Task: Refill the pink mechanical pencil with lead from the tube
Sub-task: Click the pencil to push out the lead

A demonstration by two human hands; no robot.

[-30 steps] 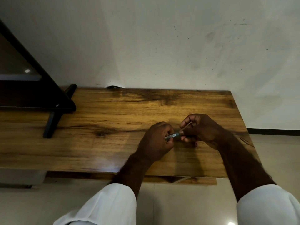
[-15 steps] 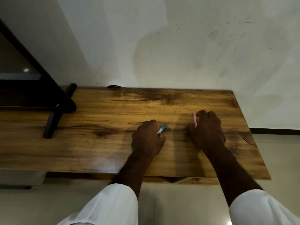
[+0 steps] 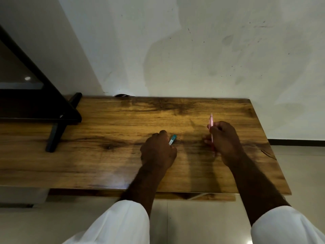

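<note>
Pink, the mechanical pencil (image 3: 211,123) stands nearly upright, pinched in the fingers of the right hand (image 3: 224,140), apart from the teal lead tube (image 3: 172,139) that the curled fingers of the left hand (image 3: 158,150) grip, slanting toward it over the table (image 3: 105,155).

Lead tube (image 3: 172,139) in the left hand (image 3: 158,152), left of the pencil (image 3: 210,121) in the right hand (image 3: 225,141), both over the table (image 3: 105,164); stand (image 3: 56,136) far left.

Both forearms (image 3: 255,184) come up from the bottom of the frame. Left hand (image 3: 158,152) at centre, back of hand up, fingers curled round the lead tube (image 3: 172,139). Right hand (image 3: 224,140) right of centre, well apart from the left, fingers pinching the pink pencil (image 3: 211,121), which stands roughly upright.
</note>
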